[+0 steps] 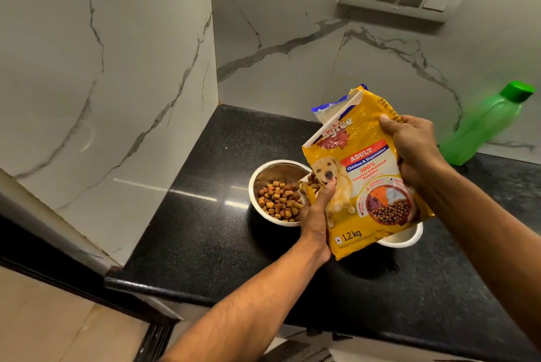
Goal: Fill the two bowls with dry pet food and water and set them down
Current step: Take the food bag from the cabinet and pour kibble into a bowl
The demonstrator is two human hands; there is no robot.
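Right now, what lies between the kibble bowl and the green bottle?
In the head view, the tilted food bag and the right hand sit between kibble bowl and green bottle.

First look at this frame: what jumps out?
The yellow dry dog food bag, held mid-frame by the left hand and right hand, spills brown kibble into the round steel bowl on the black counter. A capped green plastic bottle stands far right.

The food bag I'm holding hides most of the second bowl — only a sliver of rim shows, its contents unseen.
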